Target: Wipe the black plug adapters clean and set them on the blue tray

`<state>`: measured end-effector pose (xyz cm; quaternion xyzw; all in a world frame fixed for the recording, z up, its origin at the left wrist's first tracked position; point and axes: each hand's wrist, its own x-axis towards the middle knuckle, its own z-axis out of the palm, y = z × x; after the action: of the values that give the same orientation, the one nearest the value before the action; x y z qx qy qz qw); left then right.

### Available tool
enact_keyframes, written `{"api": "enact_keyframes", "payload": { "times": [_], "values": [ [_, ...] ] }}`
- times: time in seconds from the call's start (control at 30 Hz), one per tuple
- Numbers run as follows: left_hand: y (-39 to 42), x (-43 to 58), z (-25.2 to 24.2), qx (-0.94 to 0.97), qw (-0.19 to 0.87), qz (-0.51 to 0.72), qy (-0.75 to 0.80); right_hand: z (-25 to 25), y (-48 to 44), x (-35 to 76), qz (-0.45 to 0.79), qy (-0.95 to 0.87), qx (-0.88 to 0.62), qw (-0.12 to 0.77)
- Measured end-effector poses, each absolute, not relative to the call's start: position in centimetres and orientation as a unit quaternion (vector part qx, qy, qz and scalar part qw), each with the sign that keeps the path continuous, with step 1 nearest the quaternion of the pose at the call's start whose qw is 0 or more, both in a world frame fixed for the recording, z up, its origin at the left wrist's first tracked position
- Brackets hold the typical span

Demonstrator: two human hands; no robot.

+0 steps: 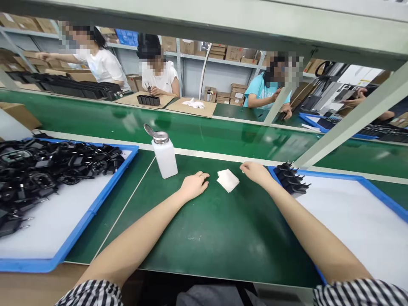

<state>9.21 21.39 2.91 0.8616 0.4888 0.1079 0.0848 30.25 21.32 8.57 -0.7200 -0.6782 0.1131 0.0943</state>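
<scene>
On the green bench, my left hand (194,185) rests with its fingers apart and nothing in them, just right of a white bottle (165,158) with a raised metal lid. A folded white cloth (228,180) lies between my two hands, touched by neither. My right hand (255,172) is beyond the cloth to the right, beside the right tray's corner. Its fingers are curled together, and whether anything is in them is too small to tell.
A blue-rimmed tray (95,204) at left holds many black plug adapters (41,170). Another blue-rimmed tray (379,195) at right holds several black adapters (290,178) in its near-left corner. A slanted post (347,117) rises behind it. Several people work across the green conveyor (197,136).
</scene>
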Motion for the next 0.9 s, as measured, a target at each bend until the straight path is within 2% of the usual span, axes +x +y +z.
{"api": "enact_keyframes", "payload": {
  "times": [0.17, 0.47, 0.67, 0.9],
  "values": [
    [21.2, 9.2, 3.2, 0.858, 0.128, 0.132, 0.48, 5.8, 25.1, 29.6, 0.167, -0.656, -0.721, 0.148],
    [25.1, 14.4, 5.9, 0.816, 0.244, 0.064, 0.52, 3.5, 25.1, 31.5, 0.21, -0.586, -0.721, 0.304],
    [26.7, 17.8, 7.1, 0.763, 0.308, 0.001, 0.568, 3.4, 25.4, 31.8, 0.226, -0.572, -0.713, 0.337],
    [26.1, 18.1, 7.7, 0.699, 0.459, 0.043, 0.546, 3.3, 25.7, 31.9, 0.244, -0.557, -0.704, 0.368]
  ]
}}
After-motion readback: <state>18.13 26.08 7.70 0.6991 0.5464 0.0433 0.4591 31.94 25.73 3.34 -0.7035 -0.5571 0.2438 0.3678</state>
